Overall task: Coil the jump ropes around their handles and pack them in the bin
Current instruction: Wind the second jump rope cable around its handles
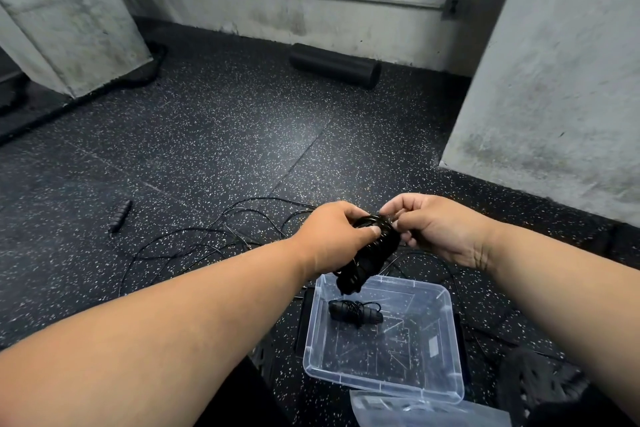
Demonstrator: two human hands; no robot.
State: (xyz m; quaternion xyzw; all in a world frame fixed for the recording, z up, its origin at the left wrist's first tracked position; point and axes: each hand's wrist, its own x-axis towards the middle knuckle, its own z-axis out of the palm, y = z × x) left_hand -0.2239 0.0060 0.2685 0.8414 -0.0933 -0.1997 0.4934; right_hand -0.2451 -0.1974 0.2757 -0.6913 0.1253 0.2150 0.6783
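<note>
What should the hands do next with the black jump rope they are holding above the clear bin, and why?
Probably tuck in the rope end. The left hand grips the black coiled jump rope bundle, and the right hand pinches the cord at its top. It hangs above the clear plastic bin, where another wrapped black jump rope lies.

Dim even indoor light, soft shadows, wide-angle edge bending, slight blur

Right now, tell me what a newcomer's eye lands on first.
Both hands at centre: the left hand grips a black rope bundle while the right hand pinches its cord. Just below, a clear bin holds one coiled rope. Loose cord sprawls on the floor behind.
</note>
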